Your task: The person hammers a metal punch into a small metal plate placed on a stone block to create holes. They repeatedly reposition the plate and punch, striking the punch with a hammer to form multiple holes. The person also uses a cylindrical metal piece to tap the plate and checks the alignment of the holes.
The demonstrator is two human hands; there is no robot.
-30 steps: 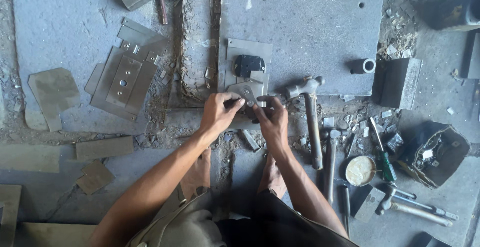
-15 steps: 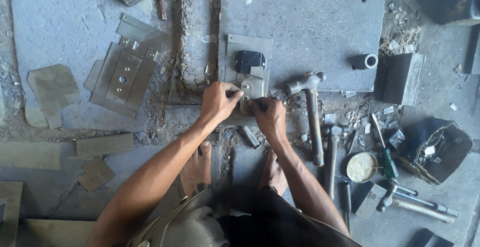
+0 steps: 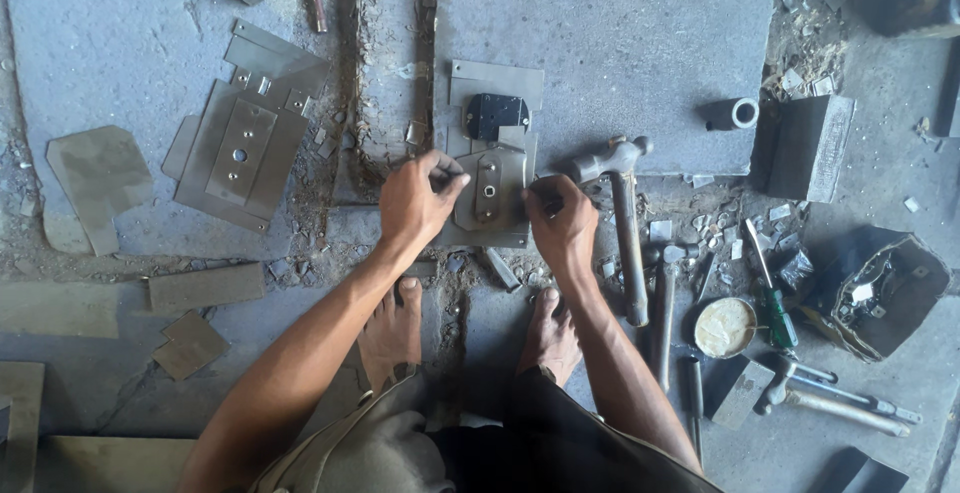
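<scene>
Plate [image 3: 490,193], a small cut sheet-metal piece with a slotted strip down its middle, lies on the slab [image 3: 620,43] edge just below a black block [image 3: 495,113], pinched from both sides. Left hand [image 3: 418,198] has fingers curled closed on its left edge and right hand [image 3: 560,221] grips its right edge, though the fingertips there are hard to make out. Risk: cut edges could nick the fingers, or the plate could slip off the slab toward the bare feet [image 3: 392,333]; a hammer [image 3: 622,215] lies just beside.
</scene>
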